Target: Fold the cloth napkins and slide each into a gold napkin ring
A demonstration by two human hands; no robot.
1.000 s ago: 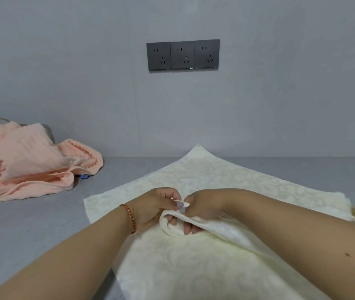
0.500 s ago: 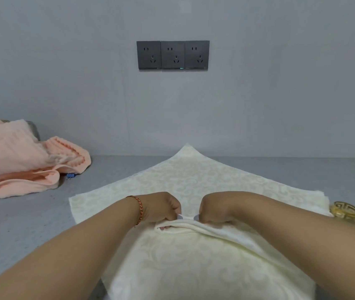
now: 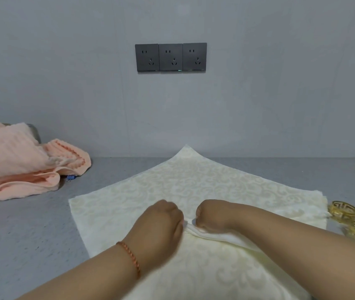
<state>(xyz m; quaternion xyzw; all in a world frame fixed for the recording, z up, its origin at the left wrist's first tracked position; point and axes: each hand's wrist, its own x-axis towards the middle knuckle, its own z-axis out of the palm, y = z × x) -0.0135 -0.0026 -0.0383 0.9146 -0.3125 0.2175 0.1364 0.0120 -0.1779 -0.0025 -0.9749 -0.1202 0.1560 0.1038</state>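
Both hands, left (image 3: 161, 226) and right (image 3: 212, 215), fingers curled, grasp the rolled edge of the cream damask cloth napkin (image 3: 194, 182); two gold openwork napkin rings (image 3: 343, 211) lie beside it.

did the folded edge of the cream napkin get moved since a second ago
Yes. Both hands, left hand and right hand, pushed the cream napkin's folded edge slightly farther toward its far corner, which points at the wall sockets.

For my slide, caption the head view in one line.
Both hands, left hand and right hand, pinch a fold in the cream napkin; gold napkin rings wait alongside.
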